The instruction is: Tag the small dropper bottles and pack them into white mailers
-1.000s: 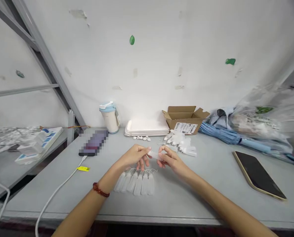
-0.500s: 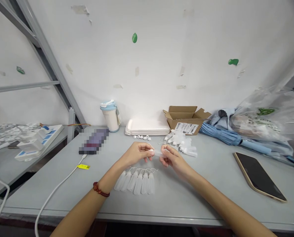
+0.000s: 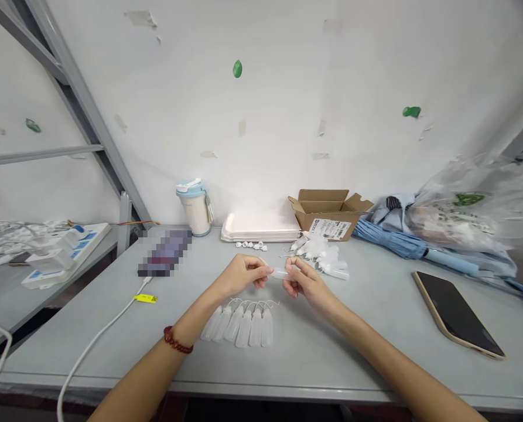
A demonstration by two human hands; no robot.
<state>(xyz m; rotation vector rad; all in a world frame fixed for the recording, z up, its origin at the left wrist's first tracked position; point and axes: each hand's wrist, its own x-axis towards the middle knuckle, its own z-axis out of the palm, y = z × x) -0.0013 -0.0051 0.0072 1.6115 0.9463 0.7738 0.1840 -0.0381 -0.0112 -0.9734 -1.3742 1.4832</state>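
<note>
A small translucent plastic dropper bottle [image 3: 280, 274] lies roughly level between my two hands. My left hand [image 3: 245, 274] pinches its narrow end, and the fingertips cover whatever cap is there. Around the body at the other end are the closed fingers of my right hand [image 3: 303, 278]. Nearer me, several similar dropper bottles [image 3: 243, 328] rest in a row with thin white loops at their tops. Small white caps [image 3: 250, 245] sit in a line beyond my left hand. Behind my right hand is a loose pile of bottles and white pieces [image 3: 320, 252].
Stacked white trays [image 3: 263, 225] and an open cardboard box [image 3: 327, 214] stand by the wall. A tumbler [image 3: 195, 208] and a blurred purple object on a cable [image 3: 167, 252] are left. A phone [image 3: 457, 313], blue umbrella [image 3: 393, 239] and plastic bag [image 3: 476, 211] lie right.
The white cap that showed at my left fingertips is now hidden by them. Both hands stay almost in place; the whole view has shifted slightly.
</note>
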